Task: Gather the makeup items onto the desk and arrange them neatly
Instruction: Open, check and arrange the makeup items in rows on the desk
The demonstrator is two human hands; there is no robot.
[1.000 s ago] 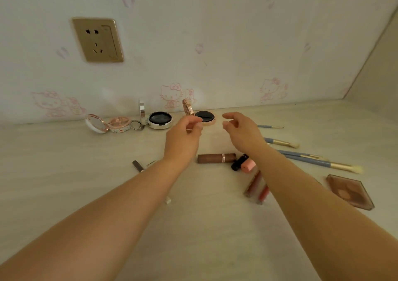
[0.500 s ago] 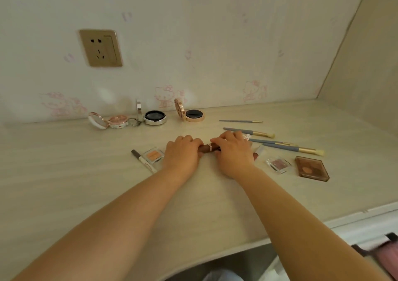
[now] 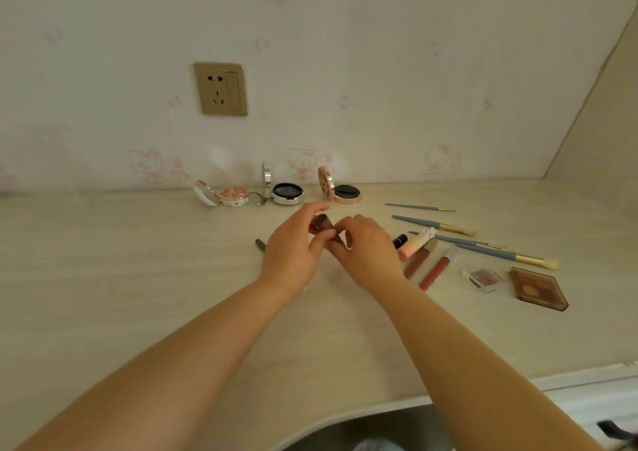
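A brown lipstick tube (image 3: pixel 321 225) is held just above the middle of the pale wooden desk (image 3: pixel 138 278), pinched between both hands. The left hand (image 3: pixel 293 243) is curled round its left end with thumb and fingers; the right hand (image 3: pixel 366 248) is closed on its right end with the fingertips.

Judged from this grip, the tube could slip or roll if one end is released early, and the two lip gloss tubes (image 3: pixel 428 264) and the pink tube (image 3: pixel 416 245) lying just right of the right hand could be knocked by the wrist. The three open compacts (image 3: pixel 286 193) at the far edge by the wall could be tipped shut if the reach goes too far.

The lipstick is seen as a short, dark brown cylinder, mostly hidden by the fingers. The blue-handled brushes (image 3: pixel 483 243) lie fanned at the right, not parallel, with the brown palette (image 3: pixel 538 288) and a small clear-cased eyeshadow (image 3: pixel 481 278) nearer. A dark pencil (image 3: pixel 259 244) is partly hidden behind the left hand.
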